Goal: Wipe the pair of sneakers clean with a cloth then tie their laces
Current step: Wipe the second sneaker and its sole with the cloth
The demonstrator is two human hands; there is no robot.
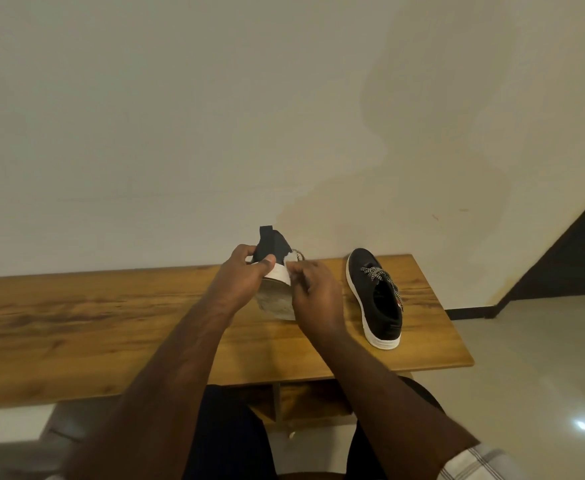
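My left hand (246, 268) grips a black sneaker (273, 247) with a white sole, tipped on its side above the wooden table so its pale underside (275, 301) faces me. My right hand (313, 289) pinches a small white cloth (289, 260) against the shoe's white sole edge. Speckled laces of the held shoe peek out behind the cloth. The second black sneaker (375, 299) lies flat on the table to the right, heel toward me, its speckled laces (375, 273) loose and untied.
The wooden table (76, 317) stands against a pale wall; its right edge ends just past the second sneaker. A tiled floor (533, 358) lies to the right, a dark staircase side (575, 258) beyond it. My legs are under the table's front edge.
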